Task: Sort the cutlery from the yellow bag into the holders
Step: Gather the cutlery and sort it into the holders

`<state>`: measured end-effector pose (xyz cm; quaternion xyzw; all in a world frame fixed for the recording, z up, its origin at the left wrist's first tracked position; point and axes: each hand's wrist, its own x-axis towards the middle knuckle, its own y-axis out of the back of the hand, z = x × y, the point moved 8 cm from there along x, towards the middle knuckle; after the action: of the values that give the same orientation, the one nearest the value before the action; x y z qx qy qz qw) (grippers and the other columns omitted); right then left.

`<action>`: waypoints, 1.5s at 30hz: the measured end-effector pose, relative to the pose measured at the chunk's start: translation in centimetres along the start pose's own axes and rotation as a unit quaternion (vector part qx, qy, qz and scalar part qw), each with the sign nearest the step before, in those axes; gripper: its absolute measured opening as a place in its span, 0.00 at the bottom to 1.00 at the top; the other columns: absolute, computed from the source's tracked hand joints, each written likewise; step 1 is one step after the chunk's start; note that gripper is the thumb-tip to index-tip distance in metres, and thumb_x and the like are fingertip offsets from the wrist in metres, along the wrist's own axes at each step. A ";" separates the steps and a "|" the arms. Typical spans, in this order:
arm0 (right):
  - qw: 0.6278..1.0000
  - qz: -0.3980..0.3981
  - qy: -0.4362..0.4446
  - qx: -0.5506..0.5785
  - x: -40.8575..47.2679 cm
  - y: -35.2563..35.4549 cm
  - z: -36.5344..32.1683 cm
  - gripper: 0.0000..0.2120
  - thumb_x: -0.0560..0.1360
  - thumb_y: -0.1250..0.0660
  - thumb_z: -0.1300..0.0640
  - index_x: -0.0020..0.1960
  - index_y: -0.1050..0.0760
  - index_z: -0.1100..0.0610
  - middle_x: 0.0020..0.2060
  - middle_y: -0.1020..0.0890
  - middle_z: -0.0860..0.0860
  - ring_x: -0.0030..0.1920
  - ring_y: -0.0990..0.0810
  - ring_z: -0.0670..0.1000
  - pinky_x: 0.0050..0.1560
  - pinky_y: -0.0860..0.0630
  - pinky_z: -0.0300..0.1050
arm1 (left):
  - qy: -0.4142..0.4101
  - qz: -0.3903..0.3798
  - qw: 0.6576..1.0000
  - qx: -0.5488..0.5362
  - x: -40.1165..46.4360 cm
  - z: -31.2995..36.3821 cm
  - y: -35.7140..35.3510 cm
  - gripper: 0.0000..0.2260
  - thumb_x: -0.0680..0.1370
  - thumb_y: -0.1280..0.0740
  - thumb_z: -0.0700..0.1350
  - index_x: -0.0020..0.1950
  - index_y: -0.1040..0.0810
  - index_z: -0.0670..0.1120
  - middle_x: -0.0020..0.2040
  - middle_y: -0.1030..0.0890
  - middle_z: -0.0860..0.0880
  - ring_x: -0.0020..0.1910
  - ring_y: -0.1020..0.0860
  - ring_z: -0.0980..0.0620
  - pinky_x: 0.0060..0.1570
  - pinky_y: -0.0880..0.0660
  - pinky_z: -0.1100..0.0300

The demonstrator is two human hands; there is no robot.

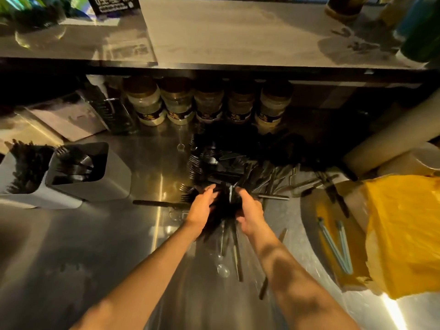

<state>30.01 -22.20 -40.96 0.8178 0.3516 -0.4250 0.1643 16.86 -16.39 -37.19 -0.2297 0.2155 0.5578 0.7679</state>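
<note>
Steel counter [78, 246] bears black cutlery [228, 172]; both hands' fingers [210, 190] grasp a bundle [225, 206]

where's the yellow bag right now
In the head view the yellow bag lies at the far right of the steel counter, right of the cutlery pile, with two pale blue straws beside it.
</note>
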 end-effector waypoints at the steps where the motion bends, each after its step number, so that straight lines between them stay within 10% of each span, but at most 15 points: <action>1: 1.000 -0.002 -0.001 0.011 0.1 -0.3 -0.1 0.22 0.68 0.23 0.47 0.55 0.20 0.60 0.48 0.14 0.58 0.49 0.15 0.59 0.57 0.19 0.58 | 0.001 -0.013 1.000 0.015 -0.1 -0.3 0.1 0.18 0.86 0.47 0.47 0.75 0.32 0.46 0.67 0.25 0.47 0.67 0.28 0.54 0.66 0.34 0.59; 15: 0.995 0.096 -0.011 0.034 0.2 -1.9 -0.4 0.19 0.74 0.25 0.55 0.62 0.21 0.62 0.55 0.17 0.58 0.49 0.20 0.57 0.56 0.21 0.50 | 0.018 -0.061 0.996 0.063 0.3 -0.6 2.1 0.21 0.87 0.54 0.48 0.74 0.30 0.41 0.66 0.22 0.41 0.66 0.26 0.48 0.64 0.33 0.59; 20: 0.993 0.099 0.021 0.060 0.1 -2.6 -0.9 0.31 0.74 0.25 0.49 0.70 0.31 0.62 0.61 0.21 0.59 0.61 0.22 0.60 0.56 0.24 0.51 | 0.009 -0.013 0.996 0.088 0.7 0.4 3.3 0.20 0.87 0.50 0.44 0.67 0.24 0.38 0.60 0.19 0.44 0.49 0.21 0.57 0.41 0.26 0.71; 26: 0.992 0.088 0.048 0.080 0.0 -2.7 -0.8 0.27 0.76 0.30 0.49 0.70 0.30 0.62 0.61 0.21 0.59 0.61 0.22 0.60 0.65 0.25 0.57 | 0.040 -0.007 0.997 0.060 0.5 0.9 2.9 0.19 0.86 0.48 0.48 0.62 0.21 0.40 0.57 0.18 0.45 0.50 0.21 0.50 0.49 0.28 0.59; 34: 0.984 0.017 0.109 0.138 -3.1 -2.2 -2.4 0.22 0.76 0.32 0.49 0.62 0.28 0.63 0.37 0.21 0.56 0.32 0.20 0.52 0.30 0.23 0.43 | 0.068 -0.116 0.991 0.021 -2.4 1.4 -0.8 0.20 0.84 0.43 0.56 0.57 0.19 0.43 0.52 0.17 0.43 0.54 0.20 0.43 0.61 0.26 0.42; 41: 0.965 -0.023 0.165 0.204 -5.7 -0.5 -6.5 0.12 0.78 0.32 0.53 0.53 0.32 0.59 0.28 0.26 0.51 0.25 0.27 0.50 0.26 0.29 0.42 | 0.030 -0.247 0.957 0.148 -5.3 0.9 -2.5 0.34 0.76 0.36 0.67 0.76 0.35 0.50 0.58 0.18 0.40 0.52 0.17 0.45 0.50 0.20 0.56; 45: 0.960 -0.008 0.191 0.205 -6.4 0.6 -7.5 0.14 0.77 0.31 0.54 0.56 0.30 0.59 0.32 0.25 0.52 0.29 0.25 0.50 0.29 0.26 0.42 | 0.114 -0.232 0.951 0.168 -6.6 -0.8 -1.4 0.28 0.84 0.54 0.59 0.65 0.25 0.42 0.45 0.19 0.43 0.40 0.19 0.48 0.40 0.20 0.56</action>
<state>32.22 -21.17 -31.39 0.8972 0.2882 -0.3248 -0.0804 16.31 -22.24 -33.80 -0.2036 0.3332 0.2904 0.8736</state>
